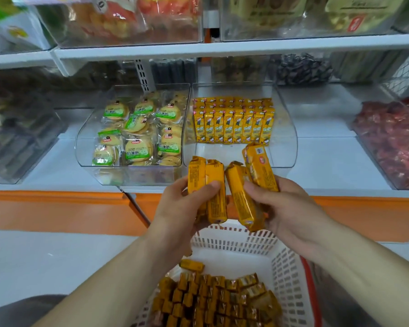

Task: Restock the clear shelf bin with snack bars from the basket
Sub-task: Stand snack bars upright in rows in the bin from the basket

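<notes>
Both bare forearms are reaching forward; the left hand [178, 206] and right hand [286, 208] are each gripping, thumbs on top.

A clear bin of green-labelled round biscuit packs [137, 131] stands on the white shelf [326, 161]. Well to the right of that biscuit bin sits a bin of red-wrapped snacks [392, 142], and behind it to the right a bag of dark seeds [302, 69]. Below it runs the shelf's orange front strip [57, 208].

I see white shelves [222, 49] at twelve o'clock, orange trim [57, 208] at nine, pale floor [45, 260] at eight, even indoor light.
</notes>
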The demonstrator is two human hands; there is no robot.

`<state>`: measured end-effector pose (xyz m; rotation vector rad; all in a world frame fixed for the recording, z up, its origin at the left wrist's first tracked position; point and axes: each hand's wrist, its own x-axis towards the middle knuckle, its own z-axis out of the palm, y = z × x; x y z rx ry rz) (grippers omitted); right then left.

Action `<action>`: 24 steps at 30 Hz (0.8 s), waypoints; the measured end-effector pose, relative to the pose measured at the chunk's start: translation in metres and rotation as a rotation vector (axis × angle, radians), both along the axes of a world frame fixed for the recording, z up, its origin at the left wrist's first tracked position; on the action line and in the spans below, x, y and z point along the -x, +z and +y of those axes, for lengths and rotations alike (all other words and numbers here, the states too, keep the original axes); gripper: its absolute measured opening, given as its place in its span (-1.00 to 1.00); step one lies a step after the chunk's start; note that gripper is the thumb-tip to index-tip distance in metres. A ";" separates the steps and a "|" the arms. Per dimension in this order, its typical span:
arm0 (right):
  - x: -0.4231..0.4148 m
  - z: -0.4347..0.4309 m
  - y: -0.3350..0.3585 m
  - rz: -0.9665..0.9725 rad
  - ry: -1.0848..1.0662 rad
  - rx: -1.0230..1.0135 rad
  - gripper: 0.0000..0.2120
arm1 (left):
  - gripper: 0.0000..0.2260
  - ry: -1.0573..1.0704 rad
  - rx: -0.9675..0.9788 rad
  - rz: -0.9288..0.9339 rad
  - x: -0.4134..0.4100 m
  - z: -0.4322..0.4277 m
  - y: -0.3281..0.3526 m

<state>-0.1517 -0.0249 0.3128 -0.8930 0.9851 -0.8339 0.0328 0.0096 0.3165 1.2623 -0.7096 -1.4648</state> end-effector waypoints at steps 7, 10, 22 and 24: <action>-0.008 -0.001 -0.003 -0.110 -0.068 -0.021 -0.60 | -0.69 -0.030 -0.029 0.022 0.003 -0.001 -0.014; -0.008 0.002 -0.004 -0.076 -0.065 0.014 -0.60 | -0.60 -0.045 -0.006 0.026 0.007 0.000 -0.014; -0.015 0.011 -0.007 -0.034 -0.115 -0.026 -0.62 | -0.40 -0.025 0.041 0.042 0.005 -0.003 -0.009; -0.013 0.007 -0.003 -0.071 -0.124 -0.080 -0.72 | -0.37 -0.001 0.043 0.030 -0.001 -0.006 -0.006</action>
